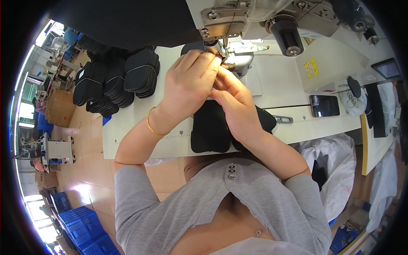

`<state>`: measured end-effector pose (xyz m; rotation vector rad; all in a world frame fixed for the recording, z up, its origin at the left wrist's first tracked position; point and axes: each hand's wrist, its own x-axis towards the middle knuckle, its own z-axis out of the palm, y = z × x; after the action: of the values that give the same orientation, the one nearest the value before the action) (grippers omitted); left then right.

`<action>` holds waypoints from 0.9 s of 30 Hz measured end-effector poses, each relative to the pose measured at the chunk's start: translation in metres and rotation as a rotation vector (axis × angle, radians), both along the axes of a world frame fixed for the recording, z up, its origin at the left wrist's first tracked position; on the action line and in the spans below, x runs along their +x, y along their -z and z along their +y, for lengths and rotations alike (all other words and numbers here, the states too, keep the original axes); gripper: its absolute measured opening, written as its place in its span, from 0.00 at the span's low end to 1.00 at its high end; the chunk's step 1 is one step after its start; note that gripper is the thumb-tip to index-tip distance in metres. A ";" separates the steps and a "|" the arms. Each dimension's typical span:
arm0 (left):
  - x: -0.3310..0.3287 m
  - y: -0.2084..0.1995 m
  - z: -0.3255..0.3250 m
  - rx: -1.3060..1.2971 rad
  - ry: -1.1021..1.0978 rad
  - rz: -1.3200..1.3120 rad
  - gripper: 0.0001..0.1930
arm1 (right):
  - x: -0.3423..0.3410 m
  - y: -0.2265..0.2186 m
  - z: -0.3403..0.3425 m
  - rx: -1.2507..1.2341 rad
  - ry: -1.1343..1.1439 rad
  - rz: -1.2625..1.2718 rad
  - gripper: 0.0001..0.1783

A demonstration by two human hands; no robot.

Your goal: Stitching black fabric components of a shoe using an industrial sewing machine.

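Note:
Both my hands meet just below the needle area of a sewing machine (241,63). My left hand (190,80), with a gold bangle on its wrist, is closed in a pinch at the machine's metal parts. Against it, my right hand (236,106) has its thumb and fingers pressed together. Whatever the fingertips hold is hidden or too small to make out. Beneath my wrists, flat black fabric pieces (210,129) lie at the table's near edge, partly covered by my right hand.
Tied stacks of black pieces (141,73) stand on the left of the white table (170,146). A small grey tool (283,119) and a phone (324,106) lie to the right. A white sack (335,170) hangs below. Blue crates (83,225) sit on the floor.

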<state>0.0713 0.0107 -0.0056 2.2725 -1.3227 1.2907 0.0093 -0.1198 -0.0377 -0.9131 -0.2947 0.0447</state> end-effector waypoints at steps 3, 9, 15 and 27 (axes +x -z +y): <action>-0.005 -0.003 -0.002 0.008 -0.034 0.041 0.18 | -0.001 -0.001 -0.004 -0.010 -0.007 0.023 0.30; -0.011 -0.012 -0.007 -0.008 -0.048 0.165 0.16 | -0.004 0.001 -0.006 -0.081 0.018 0.020 0.30; -0.018 -0.019 -0.012 -0.078 -0.095 0.377 0.07 | 0.000 0.010 -0.007 -0.403 0.065 -0.027 0.19; -0.029 -0.030 -0.014 -0.120 -0.120 0.500 0.07 | -0.011 -0.003 -0.019 -0.613 0.230 -0.057 0.13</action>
<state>0.0420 -0.0037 0.0246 2.3989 -0.9218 0.7283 -0.0017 -0.1384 -0.0349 -1.5539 -0.2282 -0.1098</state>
